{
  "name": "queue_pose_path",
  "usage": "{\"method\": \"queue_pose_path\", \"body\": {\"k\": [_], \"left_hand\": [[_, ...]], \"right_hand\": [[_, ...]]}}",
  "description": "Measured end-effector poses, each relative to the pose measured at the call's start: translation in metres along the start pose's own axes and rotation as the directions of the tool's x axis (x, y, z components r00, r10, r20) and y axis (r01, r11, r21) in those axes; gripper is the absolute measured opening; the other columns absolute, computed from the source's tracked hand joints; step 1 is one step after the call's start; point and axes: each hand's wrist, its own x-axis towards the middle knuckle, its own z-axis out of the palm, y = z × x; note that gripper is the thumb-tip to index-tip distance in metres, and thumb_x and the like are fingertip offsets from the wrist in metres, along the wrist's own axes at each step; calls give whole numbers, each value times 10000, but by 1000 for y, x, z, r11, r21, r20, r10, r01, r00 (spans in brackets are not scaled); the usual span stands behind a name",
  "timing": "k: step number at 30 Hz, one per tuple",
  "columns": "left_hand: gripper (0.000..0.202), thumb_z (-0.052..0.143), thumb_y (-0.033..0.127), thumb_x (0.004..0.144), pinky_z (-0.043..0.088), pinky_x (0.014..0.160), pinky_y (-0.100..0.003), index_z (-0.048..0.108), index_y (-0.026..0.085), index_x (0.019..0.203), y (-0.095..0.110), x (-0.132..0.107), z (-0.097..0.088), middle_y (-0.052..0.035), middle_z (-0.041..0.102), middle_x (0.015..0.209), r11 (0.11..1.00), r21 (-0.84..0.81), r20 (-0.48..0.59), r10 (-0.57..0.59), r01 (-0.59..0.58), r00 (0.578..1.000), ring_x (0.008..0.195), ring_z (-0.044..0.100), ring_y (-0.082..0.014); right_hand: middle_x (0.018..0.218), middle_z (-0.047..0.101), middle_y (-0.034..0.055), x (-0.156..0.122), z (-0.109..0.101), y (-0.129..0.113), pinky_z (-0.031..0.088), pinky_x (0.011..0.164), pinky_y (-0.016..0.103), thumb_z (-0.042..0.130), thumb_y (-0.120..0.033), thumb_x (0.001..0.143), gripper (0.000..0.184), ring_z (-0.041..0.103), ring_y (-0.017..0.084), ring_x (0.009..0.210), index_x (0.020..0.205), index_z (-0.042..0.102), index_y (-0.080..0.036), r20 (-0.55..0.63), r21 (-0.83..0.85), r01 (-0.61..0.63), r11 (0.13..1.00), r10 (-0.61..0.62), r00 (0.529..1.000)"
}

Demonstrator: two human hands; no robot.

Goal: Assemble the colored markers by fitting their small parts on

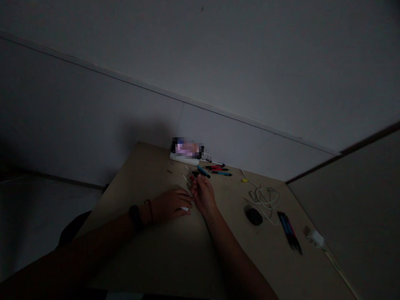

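Note:
My right hand [204, 195] is closed, its fingers pinched around thin pale rods [186, 180] that look like pen refills and point up and left. A bit of red shows at its fingertips. Just beside it, my left hand [174, 205] is closed over the table, fingers bent round a small white piece [185, 208] that shows between thumb and fingers; most of it is hidden. Past the fingertips lie a blue pen [203, 171] and some dark pen parts, too dim to tell apart.
On the table [165, 257], several red, blue and black pens [221, 172] lie by the wall. A lit phone [187, 148] leans on a white block [183, 159]. To the right are a black mouse [253, 215], a coiled white cable [265, 198], more pens [289, 232] and a white plug [315, 238].

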Motion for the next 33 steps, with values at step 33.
{"method": "queue_pose_path", "body": {"k": [33], "left_hand": [[509, 464, 597, 1013, 524, 942, -381, 723, 208, 1215, -10, -6, -31, -92, 766, 1010, 927, -268, -494, -366, 263, 788, 967, 704, -222]], "right_hand": [[983, 807, 67, 5, -8, 2, 621, 697, 274, 878, -330, 733, 322, 739, 146, 715, 978, 714, -203, -16, -20, 24, 1000, -24, 1000]]}}
